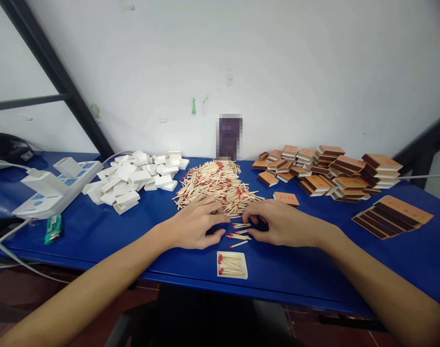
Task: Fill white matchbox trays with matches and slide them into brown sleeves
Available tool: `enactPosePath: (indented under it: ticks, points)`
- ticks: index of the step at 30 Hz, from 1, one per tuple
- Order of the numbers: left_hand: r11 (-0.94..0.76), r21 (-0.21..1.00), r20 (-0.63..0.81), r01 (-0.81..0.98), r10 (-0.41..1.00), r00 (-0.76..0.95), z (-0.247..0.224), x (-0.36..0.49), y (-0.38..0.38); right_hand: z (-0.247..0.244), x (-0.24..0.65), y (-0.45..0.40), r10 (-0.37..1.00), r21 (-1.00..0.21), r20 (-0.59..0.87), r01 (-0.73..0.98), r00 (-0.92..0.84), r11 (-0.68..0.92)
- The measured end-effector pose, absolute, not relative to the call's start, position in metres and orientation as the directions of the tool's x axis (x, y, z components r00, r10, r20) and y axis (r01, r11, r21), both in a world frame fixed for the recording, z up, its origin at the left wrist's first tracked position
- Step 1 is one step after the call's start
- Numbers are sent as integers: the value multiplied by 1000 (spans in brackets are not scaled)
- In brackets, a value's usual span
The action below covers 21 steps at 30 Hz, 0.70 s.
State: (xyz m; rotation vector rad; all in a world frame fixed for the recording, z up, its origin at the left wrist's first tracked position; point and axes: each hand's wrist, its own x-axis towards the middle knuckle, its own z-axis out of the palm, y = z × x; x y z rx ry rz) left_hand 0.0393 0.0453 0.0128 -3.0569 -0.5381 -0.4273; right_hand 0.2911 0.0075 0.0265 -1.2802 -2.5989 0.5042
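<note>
Several loose matches [240, 232] with red heads lie on the blue table between my hands. My left hand [200, 221] is at their left, its thumb and fingers apart with nothing between them. On the other side my right hand [272, 220] is curved with thumb and forefinger apart, their tips close to the match ends. Behind both hands rises a big heap of matches [220, 185], which the left fingers overlap in view. Closer to the front edge sits a white matchbox tray [232, 265] with several matches lying in it, heads to the left.
White empty matchbox trays [133, 176] are piled at the left, near a power strip [57, 193] with plugs and a green packet [53, 228]. Orange and brown matchbox sleeves [324, 168] are stacked at the right. A pixelated dark object [229, 137] stands against the wall.
</note>
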Motion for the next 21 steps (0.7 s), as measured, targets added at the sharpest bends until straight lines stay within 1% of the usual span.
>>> enactPosePath:
  ticks: [10,16,21]
  points:
    - [-939,36,253,343,341,906,14,39,44,23,289,10,779,-389,62,703,-624,595]
    - [-940,60,249,337,341,907,13,40,45,20,286,11,781,-379,83,705,-620,600]
    - [-939,38,255,341,339,906,13,40,45,19,283,10,778,-393,75,699,-623,598]
